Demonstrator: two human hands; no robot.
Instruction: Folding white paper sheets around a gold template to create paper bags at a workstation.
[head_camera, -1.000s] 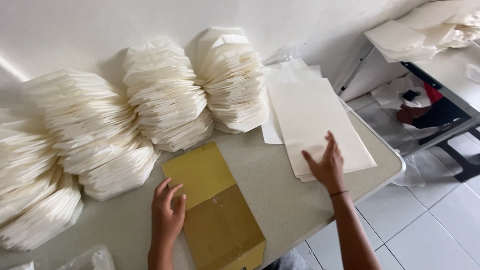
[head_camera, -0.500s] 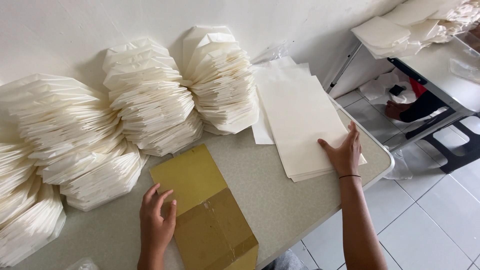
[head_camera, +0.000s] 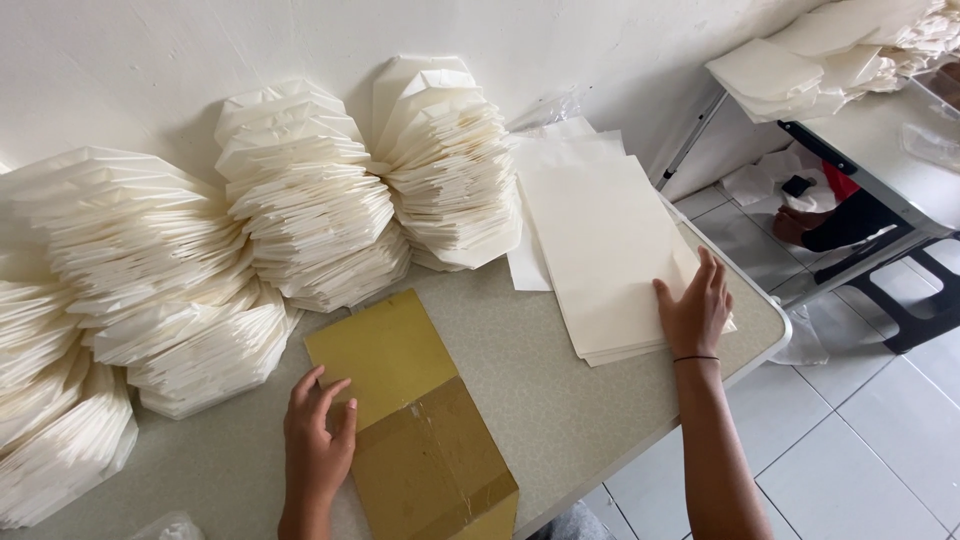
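Lying flat, cream paper stack (head_camera: 600, 250)

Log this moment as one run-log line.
left hand: flat on yellow cardboard sheet | right hand: on stack of cream paper sheets | folded paper piles: along wall

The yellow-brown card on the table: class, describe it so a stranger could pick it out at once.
Start at the grey table against the white wall. At its near edge, under the left hand, lies the flat card. It is the only yellow-brown thing there, crossed by tape; all the paper around it is cream-white.
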